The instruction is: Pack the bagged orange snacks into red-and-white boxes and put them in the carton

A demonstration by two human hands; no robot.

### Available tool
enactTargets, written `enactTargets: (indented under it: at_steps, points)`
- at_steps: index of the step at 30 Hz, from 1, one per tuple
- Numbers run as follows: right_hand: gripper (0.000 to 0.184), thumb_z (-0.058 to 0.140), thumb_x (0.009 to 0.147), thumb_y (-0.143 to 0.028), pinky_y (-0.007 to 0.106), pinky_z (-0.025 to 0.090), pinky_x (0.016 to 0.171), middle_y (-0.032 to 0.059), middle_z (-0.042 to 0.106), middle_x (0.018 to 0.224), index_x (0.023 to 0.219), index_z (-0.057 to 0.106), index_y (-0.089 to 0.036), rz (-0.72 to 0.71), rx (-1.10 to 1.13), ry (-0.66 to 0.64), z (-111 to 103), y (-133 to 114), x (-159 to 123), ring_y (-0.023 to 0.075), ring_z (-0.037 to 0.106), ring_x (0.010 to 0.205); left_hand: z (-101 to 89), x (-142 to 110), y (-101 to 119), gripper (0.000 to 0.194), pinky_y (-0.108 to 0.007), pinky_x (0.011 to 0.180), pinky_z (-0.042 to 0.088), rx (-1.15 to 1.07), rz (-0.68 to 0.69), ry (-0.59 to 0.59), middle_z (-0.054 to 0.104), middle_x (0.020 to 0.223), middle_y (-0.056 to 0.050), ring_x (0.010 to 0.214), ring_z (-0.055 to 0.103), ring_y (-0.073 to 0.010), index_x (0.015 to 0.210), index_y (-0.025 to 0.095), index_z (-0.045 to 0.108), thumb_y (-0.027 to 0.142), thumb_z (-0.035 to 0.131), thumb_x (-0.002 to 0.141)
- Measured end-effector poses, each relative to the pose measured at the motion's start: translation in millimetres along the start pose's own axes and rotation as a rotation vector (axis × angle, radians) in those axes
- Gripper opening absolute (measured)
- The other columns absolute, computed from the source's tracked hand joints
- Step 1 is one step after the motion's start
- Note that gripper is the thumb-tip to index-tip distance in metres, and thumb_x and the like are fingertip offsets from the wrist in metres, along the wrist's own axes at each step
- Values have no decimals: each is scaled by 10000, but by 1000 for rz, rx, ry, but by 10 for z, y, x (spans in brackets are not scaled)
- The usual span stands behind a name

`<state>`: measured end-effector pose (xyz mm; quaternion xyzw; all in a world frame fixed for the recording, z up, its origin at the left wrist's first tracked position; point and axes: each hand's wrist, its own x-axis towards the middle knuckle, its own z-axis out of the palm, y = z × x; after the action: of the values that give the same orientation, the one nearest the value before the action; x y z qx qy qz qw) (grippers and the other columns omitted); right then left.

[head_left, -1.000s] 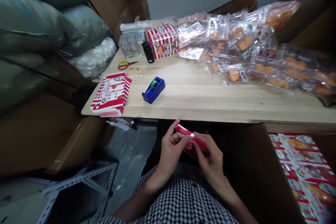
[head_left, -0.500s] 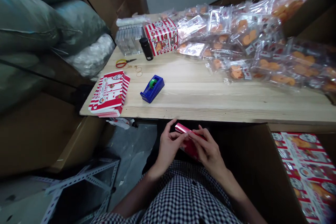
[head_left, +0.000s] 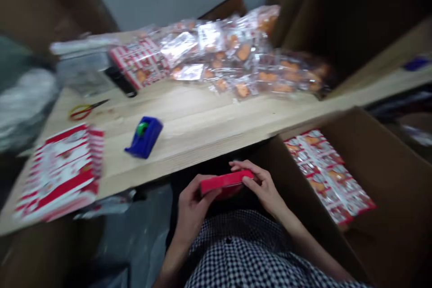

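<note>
Left hand (head_left: 191, 207) closed around one end of the flat, bright-red cardboard box (head_left: 227, 181), thumb against fingers; right hand (head_left: 261, 185) pinching the other end, some fingers extended, and the box sits just off the wooden table's (head_left: 209, 130) near edge!

The bench (head_left: 216, 121) is pale tan. On it, the tape holder (head_left: 144, 139) is blue with a green middle. Left of that holder, the flat stack (head_left: 60, 166) has red and white stripes. Below the holder, the shirt (head_left: 232, 252) has black and white checks.
</note>
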<state>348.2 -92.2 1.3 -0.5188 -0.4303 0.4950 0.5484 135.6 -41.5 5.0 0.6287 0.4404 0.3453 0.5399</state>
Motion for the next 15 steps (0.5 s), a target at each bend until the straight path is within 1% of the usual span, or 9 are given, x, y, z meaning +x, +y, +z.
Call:
enactTargets:
  at_steps: [2,4,5,6,7,9,11,13,15]
  points:
    - [462,537,960,-516,518,404,1094,75,648,1279,1378,561,-322,128,233,103,-131,-131,-160,267,570,1240,33,-2,110,267,-301,855,536,117,350,-1,715,1050,-31,959,660,-180,1114,215,676,115,657,867]
    - [579,457,955,-618,522,474,1018,100,619,1329,1440,487,-304,224,448,103,-236,-254,-336,279,599,1210,136,34,159,395,-348,956,519,236,731,-73,718,1126,-51,1060,646,-200,1208,211,660,36,619,857]
    - [600,479,942,-626,514,504,982,111,616,1339,1439,485,-290,252,513,88,-276,-309,-418,284,618,1186,223,55,171,433,-369,1013,494,296,886,-125,720,1152,-60,1105,633,-206,1248,200,649,16,599,859]
    - [595,549,923,-590,491,524,959,115,623,1336,1426,497,-278,263,540,93,-315,-358,-493,280,635,1163,328,73,183,452,-383,1068,461,355,996,-178,723,1172,-61,1145,618,-206,1277,192,638,11,587,866]
    - [576,640,895,-511,457,535,950,109,637,1324,1404,516,-273,264,537,127,-359,-404,-559,266,651,1141,441,87,197,456,-395,1117,419,410,1062,-231,722,1192,-56,1188,598,-207,1296,194,630,25,590,875]
    - [574,761,827,-312,384,542,952,75,675,1277,1360,547,-286,256,486,261,-500,-485,-673,223,678,1101,643,110,235,440,-446,1188,335,482,1095,-299,704,1249,-38,1289,535,-232,1301,228,630,104,649,879]
    - [608,793,789,-238,359,559,934,52,702,1235,1343,552,-307,230,434,410,-766,-555,-784,207,700,1057,729,155,277,489,-528,1199,297,500,1059,-277,660,1326,-41,1357,477,-281,1294,266,627,190,749,827]
    - [610,798,785,-256,364,589,880,47,716,1204,1337,547,-321,159,368,572,-1175,-594,-904,210,720,998,639,249,301,644,-555,1177,326,497,1030,-140,612,1384,-74,1349,490,-298,1351,262,573,182,814,760]
    - [579,812,764,-259,359,600,849,35,726,1169,1289,577,-328,60,269,753,-1683,-563,-1007,206,726,960,380,381,306,823,-511,1173,347,491,983,43,547,1448,-100,1347,491,-274,1456,235,454,106,820,730]
